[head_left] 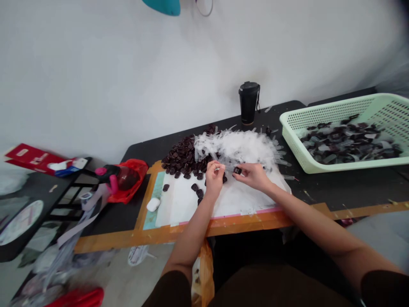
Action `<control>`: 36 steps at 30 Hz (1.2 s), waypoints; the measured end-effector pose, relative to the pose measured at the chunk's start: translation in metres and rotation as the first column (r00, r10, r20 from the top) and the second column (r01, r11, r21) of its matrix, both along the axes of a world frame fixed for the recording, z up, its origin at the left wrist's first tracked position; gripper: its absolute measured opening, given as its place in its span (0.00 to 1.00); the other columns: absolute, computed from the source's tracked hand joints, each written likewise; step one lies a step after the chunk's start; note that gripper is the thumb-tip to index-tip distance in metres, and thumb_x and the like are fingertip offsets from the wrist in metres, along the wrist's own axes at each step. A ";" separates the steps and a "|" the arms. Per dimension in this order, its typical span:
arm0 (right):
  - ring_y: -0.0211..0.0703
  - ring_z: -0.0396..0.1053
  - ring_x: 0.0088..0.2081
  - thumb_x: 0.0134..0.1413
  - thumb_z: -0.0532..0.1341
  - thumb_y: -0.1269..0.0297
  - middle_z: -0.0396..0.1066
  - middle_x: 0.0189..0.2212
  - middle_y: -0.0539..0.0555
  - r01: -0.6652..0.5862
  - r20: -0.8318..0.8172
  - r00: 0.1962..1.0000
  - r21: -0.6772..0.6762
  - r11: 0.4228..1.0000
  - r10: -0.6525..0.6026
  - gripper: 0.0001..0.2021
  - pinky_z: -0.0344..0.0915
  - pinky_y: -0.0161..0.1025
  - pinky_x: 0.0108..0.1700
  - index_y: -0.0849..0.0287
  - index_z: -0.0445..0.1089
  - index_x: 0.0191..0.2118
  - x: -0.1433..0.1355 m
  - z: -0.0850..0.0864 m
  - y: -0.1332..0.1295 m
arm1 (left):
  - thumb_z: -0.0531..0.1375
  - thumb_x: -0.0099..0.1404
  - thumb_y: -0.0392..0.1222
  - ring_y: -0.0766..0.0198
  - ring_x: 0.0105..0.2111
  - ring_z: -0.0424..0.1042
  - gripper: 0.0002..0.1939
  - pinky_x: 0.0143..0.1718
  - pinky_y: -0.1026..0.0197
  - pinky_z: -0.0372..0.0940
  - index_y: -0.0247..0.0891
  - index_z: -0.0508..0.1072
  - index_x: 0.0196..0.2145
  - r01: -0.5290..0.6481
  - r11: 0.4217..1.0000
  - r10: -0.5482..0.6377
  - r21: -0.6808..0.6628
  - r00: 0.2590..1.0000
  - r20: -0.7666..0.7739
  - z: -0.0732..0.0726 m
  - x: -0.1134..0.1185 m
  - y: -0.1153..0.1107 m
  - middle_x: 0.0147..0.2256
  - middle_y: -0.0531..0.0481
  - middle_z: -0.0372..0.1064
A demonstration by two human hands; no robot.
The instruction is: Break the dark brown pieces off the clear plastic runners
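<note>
Over the white work sheet (179, 200), my left hand (214, 178) is closed in a pinch, with a thin translucent plastic strip (228, 167) at its fingertips. My right hand (254, 175) pinches a small, dark, squarish piece (237, 170) with a glossy face. The two hands are close together but apart. Just behind them lies a heap of clear and whitish plastic strips (243, 147). A pile of dark brown squarish pieces (182, 155) adjoins it on the left, and a few loose dark pieces (194, 187) rest on the sheet.
A pale green basket (298, 147) holding dark pieces and strips stands on the right. At the back is a black lidded cup (248, 102). A white rounded case (153, 204) sits left on the sheet, with a red tray (139, 170) beyond. Brown tape (128, 238) edges the table.
</note>
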State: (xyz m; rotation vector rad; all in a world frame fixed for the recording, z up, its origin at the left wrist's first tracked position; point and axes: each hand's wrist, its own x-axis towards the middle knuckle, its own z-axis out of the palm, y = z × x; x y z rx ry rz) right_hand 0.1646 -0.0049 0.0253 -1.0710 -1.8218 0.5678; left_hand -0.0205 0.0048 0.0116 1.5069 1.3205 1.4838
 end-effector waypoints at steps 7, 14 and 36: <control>0.32 0.57 0.21 0.61 0.53 0.48 0.66 0.38 0.53 0.160 -0.701 0.699 -0.037 0.986 -0.140 0.20 0.59 0.34 0.21 0.49 0.66 0.54 0.034 0.014 0.023 | 0.62 0.59 0.45 0.68 0.25 0.64 0.08 0.29 0.64 0.60 0.37 0.72 0.28 0.223 0.954 -0.295 -0.200 0.814 -0.500 0.020 -0.028 -0.001 0.29 0.51 0.68; 0.36 0.62 0.25 0.56 0.60 0.63 0.69 0.27 0.52 -0.012 -0.001 1.000 -0.051 0.999 0.012 0.07 0.60 0.35 0.29 0.59 0.73 0.36 0.023 -0.003 0.021 | 0.59 0.56 0.33 0.60 0.32 0.68 0.06 0.34 0.60 0.61 0.39 0.72 0.33 0.236 0.935 -0.352 -0.265 0.517 -0.781 0.018 -0.022 -0.009 0.33 0.48 0.68; 0.40 0.68 0.34 0.55 0.54 0.74 0.70 0.37 0.54 -0.488 0.439 0.778 -0.028 0.872 0.449 0.14 0.61 0.34 0.36 0.58 0.71 0.44 0.013 -0.004 0.006 | 0.60 0.58 0.41 0.66 0.23 0.64 0.06 0.28 0.63 0.56 0.39 0.67 0.26 0.126 0.960 -0.245 -0.251 0.813 -0.528 0.007 -0.013 -0.005 0.22 0.55 0.66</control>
